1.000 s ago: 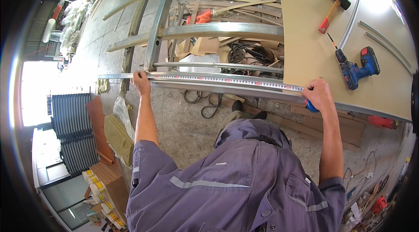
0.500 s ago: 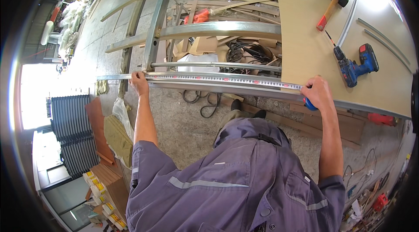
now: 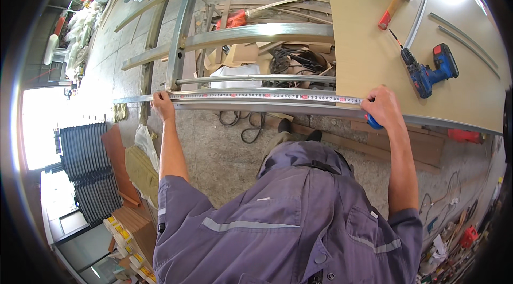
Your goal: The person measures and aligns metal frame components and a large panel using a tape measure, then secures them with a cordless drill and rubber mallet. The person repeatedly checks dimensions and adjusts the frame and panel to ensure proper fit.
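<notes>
My left hand (image 3: 163, 105) is closed in a pinch at the left end of a white tape measure blade (image 3: 251, 96), against a long metal profile (image 3: 131, 100) that sticks out past it to the left. The blade runs straight along the profile, its markings facing up. At the other end my right hand (image 3: 385, 106) is wrapped round the tape measure's blue case (image 3: 373, 121), over the front edge of a beige panel (image 3: 363, 59). Most of the case is hidden by the fingers.
On the panel lie a mallet (image 3: 398, 1), a blue cordless drill (image 3: 427, 73) and thin metal strips (image 3: 470, 49). A metal frame (image 3: 184, 33) stands left of it, with wood offcuts (image 3: 243, 54) and coiled black cable (image 3: 299, 62) beneath. Another cable (image 3: 254, 129) lies near my feet.
The whole view has shifted slightly, so everything sits a little higher and further left. Both hands keep nearly the same places along the profile, and the tape stays stretched between them.
</notes>
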The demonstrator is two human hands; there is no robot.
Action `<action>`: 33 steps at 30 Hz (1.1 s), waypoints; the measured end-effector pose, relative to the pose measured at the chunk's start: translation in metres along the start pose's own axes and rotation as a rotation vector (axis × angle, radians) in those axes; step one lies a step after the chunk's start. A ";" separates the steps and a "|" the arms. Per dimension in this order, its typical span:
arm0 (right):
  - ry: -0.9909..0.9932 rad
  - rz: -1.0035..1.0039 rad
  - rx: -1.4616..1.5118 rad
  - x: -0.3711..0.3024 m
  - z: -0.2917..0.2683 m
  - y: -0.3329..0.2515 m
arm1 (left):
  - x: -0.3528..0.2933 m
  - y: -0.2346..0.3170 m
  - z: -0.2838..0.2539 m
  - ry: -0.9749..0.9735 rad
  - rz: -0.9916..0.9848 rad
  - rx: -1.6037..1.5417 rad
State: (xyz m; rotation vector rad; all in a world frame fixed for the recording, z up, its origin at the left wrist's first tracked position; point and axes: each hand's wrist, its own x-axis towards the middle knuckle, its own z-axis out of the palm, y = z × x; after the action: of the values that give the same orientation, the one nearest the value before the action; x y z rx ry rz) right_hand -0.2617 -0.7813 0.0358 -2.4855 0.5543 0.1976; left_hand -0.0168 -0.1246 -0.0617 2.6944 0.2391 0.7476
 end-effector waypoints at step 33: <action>-0.090 -0.023 -0.072 0.008 -0.007 -0.002 | 0.001 0.004 -0.004 -0.046 -0.008 0.031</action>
State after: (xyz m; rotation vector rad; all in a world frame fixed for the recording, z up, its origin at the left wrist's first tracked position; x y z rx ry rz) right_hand -0.2534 -0.7861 0.0405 -2.5371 0.4893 0.3237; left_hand -0.0176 -0.1269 -0.0566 2.7349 0.2521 0.6845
